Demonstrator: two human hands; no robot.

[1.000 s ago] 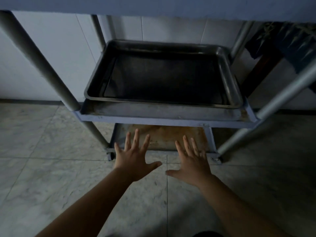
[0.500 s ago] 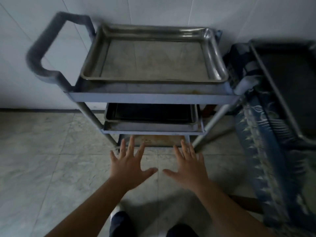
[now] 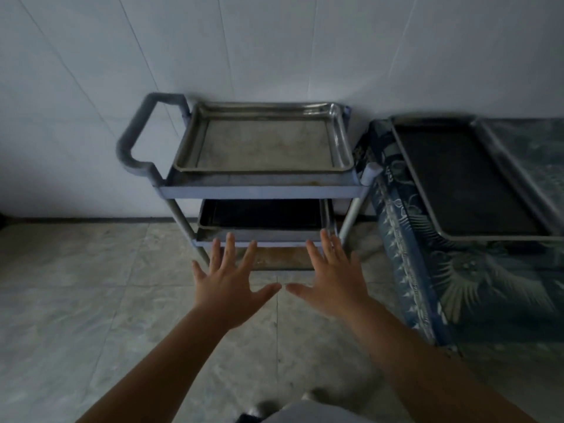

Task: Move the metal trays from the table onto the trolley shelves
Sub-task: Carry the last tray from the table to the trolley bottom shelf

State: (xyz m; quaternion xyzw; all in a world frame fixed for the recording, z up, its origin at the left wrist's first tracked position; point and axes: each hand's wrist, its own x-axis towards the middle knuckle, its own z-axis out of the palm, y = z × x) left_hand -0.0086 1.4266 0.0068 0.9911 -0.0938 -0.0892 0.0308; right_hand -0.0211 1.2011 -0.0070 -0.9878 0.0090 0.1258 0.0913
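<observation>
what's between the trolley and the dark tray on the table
In the head view, only the patterned tablecloth draped over the table edge lies between the trolley and the dark tray; the cloth meets the trolley's right post.

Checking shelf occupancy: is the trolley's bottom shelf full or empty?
Empty, as far as visible: the bottom shelf shows bare, rust-stained surface, while the top tray and middle tray fill theirs.

Both bare forearms reach forward side by side, the left hand (image 3: 227,283) and right hand (image 3: 334,280) flat, palms down, fingers (image 3: 229,247) spread, thumbs nearly meeting, holding nothing.
</observation>
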